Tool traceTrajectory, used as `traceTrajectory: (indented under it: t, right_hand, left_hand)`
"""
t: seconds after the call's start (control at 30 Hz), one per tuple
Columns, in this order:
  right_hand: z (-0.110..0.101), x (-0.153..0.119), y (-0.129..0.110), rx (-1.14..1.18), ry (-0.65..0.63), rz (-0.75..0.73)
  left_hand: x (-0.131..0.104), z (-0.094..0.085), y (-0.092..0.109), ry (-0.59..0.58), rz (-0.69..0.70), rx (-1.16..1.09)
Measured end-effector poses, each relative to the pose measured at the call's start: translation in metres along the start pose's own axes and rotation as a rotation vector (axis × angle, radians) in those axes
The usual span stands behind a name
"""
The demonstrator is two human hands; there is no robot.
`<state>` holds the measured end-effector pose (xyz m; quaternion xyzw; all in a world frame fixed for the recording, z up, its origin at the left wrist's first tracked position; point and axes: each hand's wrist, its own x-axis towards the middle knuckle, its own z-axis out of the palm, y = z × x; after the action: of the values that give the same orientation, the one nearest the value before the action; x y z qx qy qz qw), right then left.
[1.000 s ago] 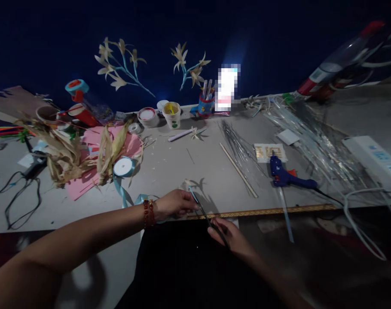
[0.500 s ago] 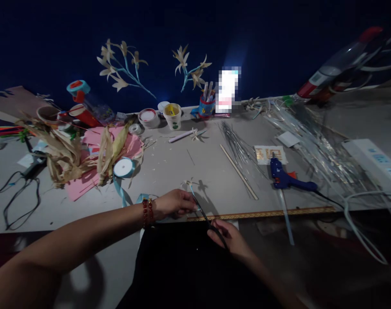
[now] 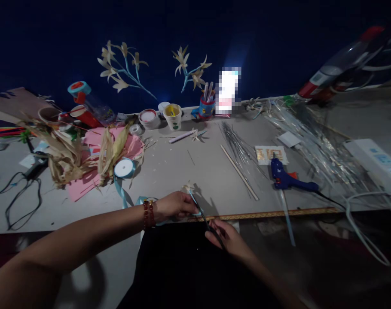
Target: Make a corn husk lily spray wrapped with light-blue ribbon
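Observation:
My left hand (image 3: 176, 206), with red bead bracelets at the wrist, is closed on a small pale flower (image 3: 188, 188) with a light blue wrapped stem. The petals point away from me, just above the table's front edge. In my right hand (image 3: 227, 239) is a pair of dark scissors (image 3: 215, 236), the fingers wrapped round the handles. Their blades reach up alongside the flower's stem, close to my left fingertips. Whether the blades touch the stem, I cannot tell. A roll of light blue ribbon (image 3: 124, 168) lies left of my hands, its loose end trailing toward my left wrist.
Dried corn husks (image 3: 65, 150) lie on pink paper at the left. A blue glue gun (image 3: 281, 176), thin wires (image 3: 236, 146) and a power strip (image 3: 374, 161) are to the right. Two flower branches (image 3: 129, 73) stand against the dark wall, near a paper cup (image 3: 172, 118).
The flower has dipped slightly toward me, and the scissors with my right hand have shifted a little left. Both hands keep their hold.

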<state>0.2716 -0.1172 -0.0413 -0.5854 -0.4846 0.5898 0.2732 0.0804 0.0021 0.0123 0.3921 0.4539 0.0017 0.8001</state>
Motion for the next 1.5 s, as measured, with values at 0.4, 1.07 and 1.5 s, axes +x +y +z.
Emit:
traceTrajectory:
  t: [0.4,1.07,1.5]
  right_hand:
    - [-0.003,0.0,-0.007,0.028,-0.034,0.03]
    - [-0.065,0.019,-0.05,-0.691,0.403,-0.125]
    - [-0.063,0.056,-0.07,-0.981,0.356,-0.192]
  left_hand:
    - [-0.003,-0.001,0.004,-0.027,-0.008,-0.03]
    - [-0.032,-0.031,0.006,0.348,0.381,0.255]
    - [-0.055,-0.054,-0.007,0.411,0.523,0.721]
